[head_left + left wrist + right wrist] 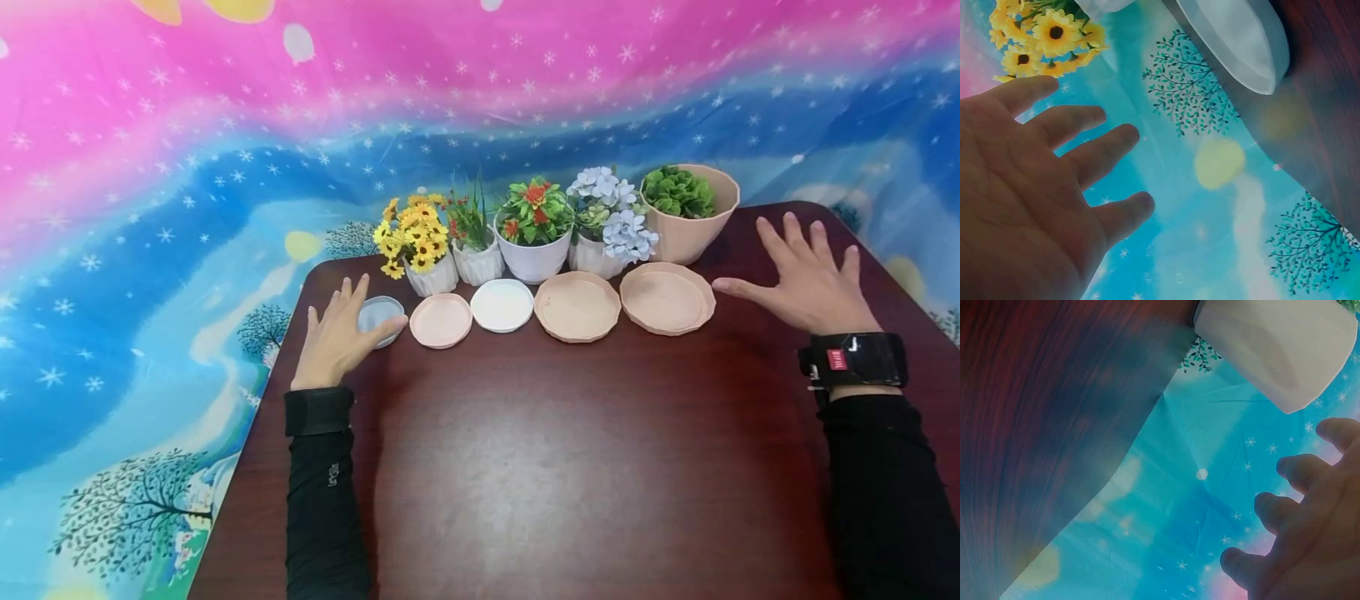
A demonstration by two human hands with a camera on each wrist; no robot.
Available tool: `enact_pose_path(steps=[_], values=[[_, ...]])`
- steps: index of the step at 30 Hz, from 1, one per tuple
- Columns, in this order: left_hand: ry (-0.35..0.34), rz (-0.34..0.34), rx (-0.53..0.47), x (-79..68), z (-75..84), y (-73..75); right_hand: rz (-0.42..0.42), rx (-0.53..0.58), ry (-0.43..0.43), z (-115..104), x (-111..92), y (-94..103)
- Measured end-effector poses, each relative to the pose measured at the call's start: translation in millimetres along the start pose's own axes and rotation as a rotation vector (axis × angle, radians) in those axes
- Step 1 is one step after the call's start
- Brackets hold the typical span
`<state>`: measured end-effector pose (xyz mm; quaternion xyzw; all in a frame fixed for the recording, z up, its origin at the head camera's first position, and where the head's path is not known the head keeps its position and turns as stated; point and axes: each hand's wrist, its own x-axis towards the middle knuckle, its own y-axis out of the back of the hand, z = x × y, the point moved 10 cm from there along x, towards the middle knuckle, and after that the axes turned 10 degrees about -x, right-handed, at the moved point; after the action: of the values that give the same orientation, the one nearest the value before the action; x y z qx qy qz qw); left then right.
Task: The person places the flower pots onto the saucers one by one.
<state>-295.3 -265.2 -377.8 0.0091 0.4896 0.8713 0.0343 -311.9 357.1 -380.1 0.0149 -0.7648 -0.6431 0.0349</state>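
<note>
My left hand (335, 337) is spread at the left end of a row of saucers, its thumb over the grey-blue saucer (381, 312). Fingers apart, my right hand (813, 283) is right of the large tan saucer (667, 298) and holds nothing. Between them lie a pink saucer (441, 321), a white saucer (502, 306) and another tan saucer (577, 307). Behind stand potted plants: yellow flowers (414, 235), a grassy plant (476, 242), red-and-green foliage (535, 221), pale blue flowers (613, 218), and a green succulent (678, 193) in a big tan pot (686, 239).
Everything stands along the back of a dark reddish-brown table (570, 467). Behind it and to the left hangs a pink and blue cloth (247, 167) with snowflakes and trees. A black band with a device (855, 360) is strapped to the right wrist.
</note>
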Motion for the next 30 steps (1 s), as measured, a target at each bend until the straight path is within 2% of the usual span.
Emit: enact_pose_path(steps=[6, 17, 26, 30], values=[[-0.01, -0.031, 0.041, 4.8, 14.9, -12.3, -0.005, -0.002, 0.003, 0.1, -1.2, -2.6], [-0.112, -0.055, 0.091, 7.2, 51.8, -34.4, -0.006, 0.011, 0.004, 0.4, -1.1, -3.9], [-0.17, -0.059, 0.073, 6.5, 75.1, -52.1, -0.002, 0.028, 0.01, -4.8, 0.6, -1.0], [-0.216, -0.066, 0.064, 5.6, 88.8, -62.3, 0.0, 0.025, 0.011, -5.0, 0.6, -1.2]])
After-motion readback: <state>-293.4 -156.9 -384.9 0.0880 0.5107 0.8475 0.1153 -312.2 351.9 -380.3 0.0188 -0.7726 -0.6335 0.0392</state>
